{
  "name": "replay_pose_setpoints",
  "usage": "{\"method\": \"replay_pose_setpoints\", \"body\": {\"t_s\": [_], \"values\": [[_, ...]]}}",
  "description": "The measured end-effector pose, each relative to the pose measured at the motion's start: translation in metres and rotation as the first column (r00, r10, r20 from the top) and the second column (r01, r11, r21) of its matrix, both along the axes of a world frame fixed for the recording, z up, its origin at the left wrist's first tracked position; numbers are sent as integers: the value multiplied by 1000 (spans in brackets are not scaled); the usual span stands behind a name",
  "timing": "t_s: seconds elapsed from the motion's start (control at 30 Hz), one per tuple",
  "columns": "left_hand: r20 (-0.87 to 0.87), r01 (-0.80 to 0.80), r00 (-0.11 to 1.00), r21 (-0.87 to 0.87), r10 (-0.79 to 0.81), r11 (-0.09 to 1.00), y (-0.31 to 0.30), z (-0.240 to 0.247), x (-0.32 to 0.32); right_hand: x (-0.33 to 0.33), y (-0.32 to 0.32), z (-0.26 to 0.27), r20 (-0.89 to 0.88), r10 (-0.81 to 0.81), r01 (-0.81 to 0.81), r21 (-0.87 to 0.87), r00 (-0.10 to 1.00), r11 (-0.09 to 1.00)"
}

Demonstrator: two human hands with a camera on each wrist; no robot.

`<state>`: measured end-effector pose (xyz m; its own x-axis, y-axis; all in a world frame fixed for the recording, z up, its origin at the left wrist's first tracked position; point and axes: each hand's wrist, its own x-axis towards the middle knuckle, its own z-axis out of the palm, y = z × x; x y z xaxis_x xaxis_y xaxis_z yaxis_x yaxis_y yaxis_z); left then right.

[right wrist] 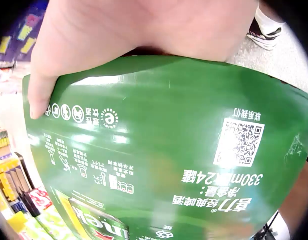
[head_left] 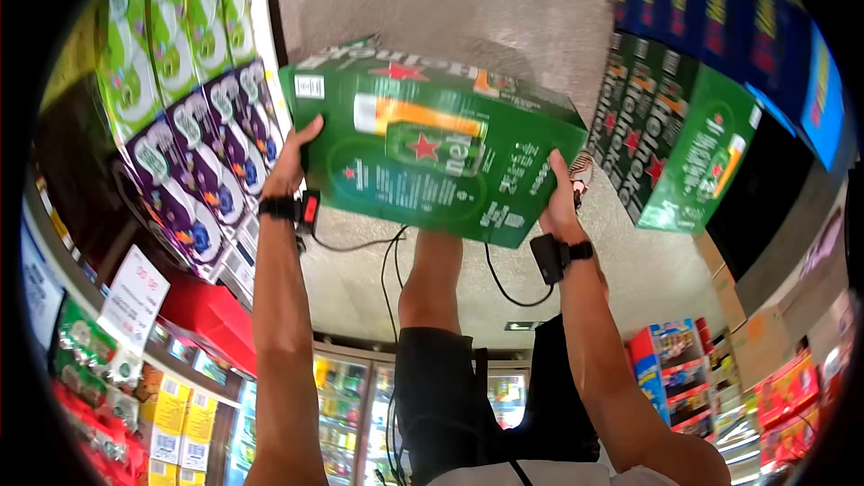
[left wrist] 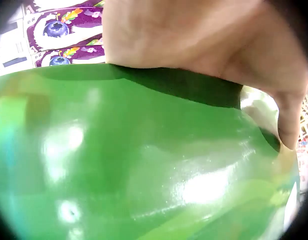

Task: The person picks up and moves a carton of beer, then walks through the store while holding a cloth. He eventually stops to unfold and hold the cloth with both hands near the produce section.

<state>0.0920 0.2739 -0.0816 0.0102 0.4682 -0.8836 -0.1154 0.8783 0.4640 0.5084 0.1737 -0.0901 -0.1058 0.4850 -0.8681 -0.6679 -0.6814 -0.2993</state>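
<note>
A green Heineken beer case [head_left: 432, 153] is held up between both hands, its printed face toward me. My left hand [head_left: 292, 162] grips its left end, the thumb hooked over the edge. My right hand [head_left: 560, 198] grips the right end. In the left wrist view, my left hand [left wrist: 194, 40] lies on the glossy green case [left wrist: 134, 165] with the thumb down its side. In the right wrist view, my right hand [right wrist: 144, 30] presses the end of the case [right wrist: 184, 150], the thumb on the printed face. The fingers behind the case are hidden.
Purple cartons [head_left: 207, 162] and light green cartons [head_left: 171, 27] are stacked at left. More Heineken cases [head_left: 675, 144] and blue cartons [head_left: 720, 9] stand at right. Speckled floor [head_left: 468, 0] lies beyond the case. Drink fridges [head_left: 351, 414] and stocked shelves [head_left: 684, 378] line the back. A shoe [right wrist: 264, 30] shows on the floor.
</note>
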Motion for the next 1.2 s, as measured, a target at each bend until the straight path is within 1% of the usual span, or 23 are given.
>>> {"method": "replay_pose_setpoints", "body": {"t_s": [0.1,0.17,0.2,0.27,0.3,0.33,0.37,0.4,0.47,0.53,0.63,0.7,0.73,0.77,0.8,0.9,0.93,0.97,1.0,1.07,1.1,1.13,1.2], "values": [[37,70,997,25,-71,997,1,45,58,52,-21,65,140,-104,110,-35,985,993],[35,135,990,37,-137,990,5,70,99,87,-60,79,214,-213,226,-39,953,973],[40,170,984,49,-172,984,8,83,116,98,-73,99,164,-298,298,28,940,954],[-3,242,970,24,-242,970,22,121,183,130,-107,119,156,-364,367,8,918,930],[-19,331,944,14,-331,944,29,130,214,146,-122,129,154,-406,409,11,901,912],[-39,413,910,5,-413,911,34,139,246,160,-136,137,114,-502,508,-27,857,861],[-151,442,890,63,-430,895,33,146,281,170,-147,142,75,-591,595,-69,803,800],[-154,474,874,67,-461,878,36,156,316,181,-155,149,72,-620,624,-65,781,779],[-78,637,771,93,-632,766,43,177,381,200,-172,166,-13,-766,766,-37,642,642],[-22,657,754,50,-657,752,44,186,447,221,-196,169,-4,-791,789,-61,612,611],[61,748,661,20,-748,663,53,163,521,250,-206,178,26,-838,838,-38,546,545],[106,856,504,72,-857,512,60,149,561,258,-201,180,17,-878,878,-5,478,478],[102,861,496,68,-862,504,63,151,586,262,-202,180,20,-905,905,0,424,425],[96,901,419,78,-903,427,67,153,608,262,-209,170,18,-908,908,-11,418,418],[88,934,340,85,-936,348,71,157,631,262,-215,149,10,-929,929,-6,370,370],[-288,997,53,-33,-956,65,81,163,690,269,-214,104,-36,-959,960,18,280,279],[-389,999,-49,-40,-920,-36,88,146,704,272,-211,96,-61,-969,971,33,240,238],[-264,999,-52,-8,-963,-52,99,130,709,275,-207,87,-104,-972,978,20,209,208],[-129,998,-57,23,-990,-61,103,143,724,277,-201,79,-61,-978,980,21,199,198],[-265,994,-50,78,-963,-73,102,134,735,282,-190,67,-68,-976,979,36,205,203],[-453,992,-53,80,-890,-100,100,111,736,284,-186,63,-50,-970,968,93,237,232],[-447,992,-56,74,-893,-100,98,101,730,286,-186,55,-45,-971,969,86,236,232],[-699,971,25,187,-715,-148,90,92,714,283,-195,52,-127,-941,949,90,313,303]]}}
